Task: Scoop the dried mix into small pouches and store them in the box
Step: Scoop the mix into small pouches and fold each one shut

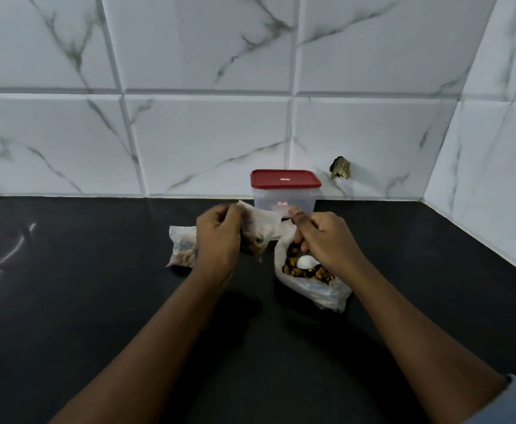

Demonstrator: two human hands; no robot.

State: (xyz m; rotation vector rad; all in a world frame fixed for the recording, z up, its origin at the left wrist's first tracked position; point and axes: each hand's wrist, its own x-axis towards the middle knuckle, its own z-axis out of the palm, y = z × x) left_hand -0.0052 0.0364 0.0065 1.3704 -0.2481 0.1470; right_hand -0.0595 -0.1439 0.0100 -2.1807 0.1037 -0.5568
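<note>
Left fingers (230, 214) around pouch (263, 226)

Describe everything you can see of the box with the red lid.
The box is translucent plastic, rectangular, upright, its red lid shut on top. A small label sits on its front wall. It stands on the black counter close to the tiled wall. The held pouch and the right hand hide its lower front edge; contact cannot be told.

readable text: none | red lid (299, 183) mark: blurred | box (269, 200) sticker (282, 203): blurred
</note>
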